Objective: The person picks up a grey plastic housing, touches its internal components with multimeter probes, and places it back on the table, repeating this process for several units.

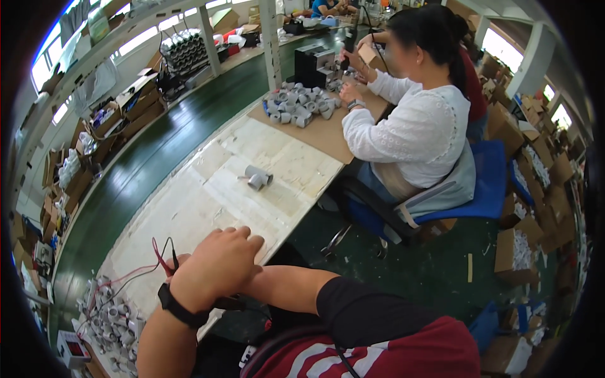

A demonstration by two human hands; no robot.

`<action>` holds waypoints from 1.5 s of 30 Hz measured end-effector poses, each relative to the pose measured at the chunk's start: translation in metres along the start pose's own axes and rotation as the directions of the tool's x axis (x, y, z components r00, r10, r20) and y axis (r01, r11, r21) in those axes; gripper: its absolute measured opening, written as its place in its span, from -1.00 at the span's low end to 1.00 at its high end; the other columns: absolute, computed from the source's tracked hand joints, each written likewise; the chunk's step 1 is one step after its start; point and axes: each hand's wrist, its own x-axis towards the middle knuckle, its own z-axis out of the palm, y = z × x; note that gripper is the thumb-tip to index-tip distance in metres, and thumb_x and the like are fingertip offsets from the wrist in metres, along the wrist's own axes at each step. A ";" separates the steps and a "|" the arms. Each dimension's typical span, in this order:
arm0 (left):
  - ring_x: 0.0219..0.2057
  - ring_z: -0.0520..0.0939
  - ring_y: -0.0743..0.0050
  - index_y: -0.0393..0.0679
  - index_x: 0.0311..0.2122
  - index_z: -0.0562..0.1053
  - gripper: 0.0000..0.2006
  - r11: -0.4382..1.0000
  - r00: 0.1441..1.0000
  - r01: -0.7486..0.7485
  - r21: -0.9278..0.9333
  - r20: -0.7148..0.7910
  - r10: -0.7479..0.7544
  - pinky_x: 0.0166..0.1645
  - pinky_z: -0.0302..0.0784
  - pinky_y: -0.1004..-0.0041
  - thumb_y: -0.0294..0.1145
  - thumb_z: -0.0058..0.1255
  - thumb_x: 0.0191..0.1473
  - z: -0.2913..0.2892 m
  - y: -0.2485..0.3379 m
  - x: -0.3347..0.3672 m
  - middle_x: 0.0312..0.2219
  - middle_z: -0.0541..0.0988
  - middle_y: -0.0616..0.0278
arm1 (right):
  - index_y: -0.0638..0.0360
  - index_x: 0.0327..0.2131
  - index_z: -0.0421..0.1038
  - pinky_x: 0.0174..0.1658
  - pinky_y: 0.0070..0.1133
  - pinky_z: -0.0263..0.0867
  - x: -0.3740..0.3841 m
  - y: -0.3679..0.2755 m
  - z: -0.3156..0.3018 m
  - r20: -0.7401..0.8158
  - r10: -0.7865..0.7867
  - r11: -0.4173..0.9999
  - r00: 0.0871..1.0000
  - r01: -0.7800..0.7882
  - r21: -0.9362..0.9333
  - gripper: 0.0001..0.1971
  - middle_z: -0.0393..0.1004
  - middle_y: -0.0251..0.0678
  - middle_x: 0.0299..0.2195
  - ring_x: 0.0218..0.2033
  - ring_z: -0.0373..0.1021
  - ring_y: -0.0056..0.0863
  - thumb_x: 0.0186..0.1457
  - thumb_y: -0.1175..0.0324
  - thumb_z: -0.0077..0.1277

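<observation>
My left hand [217, 261], with a black watch on its wrist, reaches over the table with its fingers curled; what lies inside them is hidden. My right forearm [290, 288] crosses beneath it. Past the left wrist, a few fingertips of my right hand [181, 259] show, closed around a red and a black test lead [169, 268]; the rest of that hand is covered. The wires trail left over a heap of grey plastic parts [116, 321] to a small white meter box [72, 348]. Farther up the table lies one grey tee-shaped part [257, 177], apart from both hands.
A co-worker in a white top [409, 126] sits at the far right of the table, handling parts beside another grey pile [301, 102] on cardboard [328, 134]. A blue chair [482, 176] stands behind. Left of the pale table [214, 201] runs a green surface [157, 138].
</observation>
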 end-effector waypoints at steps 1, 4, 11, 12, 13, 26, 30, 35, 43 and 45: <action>-0.04 0.60 -0.02 -0.19 -0.08 0.53 -0.61 0.999 0.999 0.034 0.026 0.023 -0.035 0.08 0.49 0.17 -0.25 0.25 -0.01 0.000 -0.006 0.016 -0.16 0.58 0.01 | 0.17 -0.21 0.53 -0.20 -0.48 0.41 0.009 -0.003 -0.018 0.012 -0.011 0.999 1.000 0.011 0.041 -0.81 0.61 -0.34 -0.34 -0.33 0.46 -0.49 0.15 0.31 0.18; -0.07 0.63 -0.03 -0.22 -0.21 0.56 -0.77 0.995 0.997 0.073 0.074 0.018 -0.075 0.01 0.55 0.16 -0.34 0.11 0.06 0.004 -0.020 0.069 -0.20 0.61 -0.02 | 0.16 -0.19 0.53 -0.20 -0.49 0.41 -0.003 0.007 -0.030 0.049 -0.038 0.986 0.998 0.029 0.163 -0.81 0.61 -0.34 -0.32 -0.32 0.46 -0.50 0.17 0.30 0.17; 0.00 0.56 -0.18 -0.23 -0.05 0.51 -0.70 0.975 0.944 0.150 0.166 -0.317 -0.091 0.07 0.51 0.09 -0.44 -0.05 0.09 0.091 -0.083 0.195 -0.03 0.53 -0.05 | 0.14 -0.15 0.52 -0.19 -0.53 0.41 0.000 0.036 -0.022 0.195 -0.105 0.886 0.975 0.003 0.464 -0.80 0.60 -0.35 -0.28 -0.28 0.46 -0.53 0.21 0.30 0.13; -0.01 0.56 -0.22 -0.23 -0.06 0.51 -0.69 0.957 0.861 0.178 0.227 -0.507 -0.040 0.07 0.52 0.05 -0.44 -0.08 0.09 0.098 -0.087 0.201 -0.01 0.52 -0.05 | 0.14 -0.14 0.51 -0.18 -0.53 0.41 0.006 0.039 -0.021 0.205 -0.118 0.865 0.972 -0.001 0.502 -0.80 0.60 -0.35 -0.27 -0.27 0.46 -0.54 0.21 0.29 0.13; -0.02 0.56 -0.26 -0.22 -0.06 0.51 -0.68 0.935 0.742 0.220 0.278 -0.670 0.024 0.06 0.52 0.01 -0.44 -0.11 0.09 0.105 -0.094 0.206 0.00 0.51 -0.05 | 0.14 -0.13 0.51 -0.18 -0.54 0.41 0.006 0.042 -0.018 0.216 -0.132 0.841 0.967 -0.006 0.541 -0.80 0.60 -0.35 -0.27 -0.27 0.46 -0.54 0.22 0.29 0.12; -0.11 0.57 -0.22 -0.26 -0.11 0.43 -0.71 0.922 0.890 0.365 -0.131 -0.243 -0.386 0.01 0.50 0.07 -0.40 0.06 0.06 0.041 -0.078 0.155 -0.14 0.56 -0.10 | 0.10 -0.05 0.49 -0.16 -0.60 0.42 0.025 0.062 -0.021 0.321 -0.320 0.413 0.892 -0.174 0.894 -0.77 0.59 -0.37 -0.18 -0.20 0.46 -0.61 0.28 0.28 0.06; -0.22 0.61 0.12 -0.29 -0.20 0.38 -0.68 0.747 0.769 0.109 -0.656 -0.421 -0.482 -0.11 0.53 0.29 -0.27 0.17 0.11 -0.008 -0.042 0.071 -0.24 0.55 -0.06 | 0.09 -0.02 0.48 -0.15 -0.62 0.42 0.033 0.060 -0.018 0.331 -0.390 0.263 0.859 -0.240 0.934 -0.76 0.58 -0.37 -0.16 -0.18 0.46 -0.63 0.30 0.27 0.05; -0.26 0.59 0.42 -0.16 0.01 0.31 -0.78 0.223 0.517 -0.535 -0.815 -0.524 -0.678 -0.14 0.55 0.38 -0.42 -0.05 0.30 0.038 -0.038 -0.071 -0.23 0.54 0.21 | 0.11 -0.24 0.51 -0.38 -0.64 0.39 0.028 0.009 -0.011 0.300 0.127 0.984 0.945 -0.159 0.083 -0.86 0.56 -0.40 -0.43 -0.44 0.45 -0.65 0.20 0.30 0.16; -0.06 0.58 0.25 -0.14 0.23 0.25 -0.61 -0.088 0.273 -0.774 -0.627 -0.206 -0.940 0.05 0.53 0.27 -0.48 -0.13 0.33 0.203 -0.066 -0.197 -0.05 0.52 0.18 | 0.20 -0.42 0.43 -0.52 -0.61 0.32 0.030 0.002 0.004 0.201 0.153 0.981 0.968 -0.173 0.087 -0.82 0.46 -0.39 -0.59 -0.61 0.38 -0.63 0.11 0.35 0.21; -0.06 0.58 0.27 -0.15 0.23 0.25 -0.60 -0.024 0.227 -0.759 -0.650 -0.231 -0.946 0.06 0.53 0.28 -0.50 -0.10 0.31 0.228 -0.072 -0.200 -0.04 0.51 0.18 | 0.20 -0.42 0.42 -0.52 -0.61 0.31 0.028 0.002 0.007 0.188 0.163 0.978 0.969 -0.184 0.095 -0.82 0.46 -0.39 -0.59 -0.61 0.38 -0.63 0.11 0.35 0.21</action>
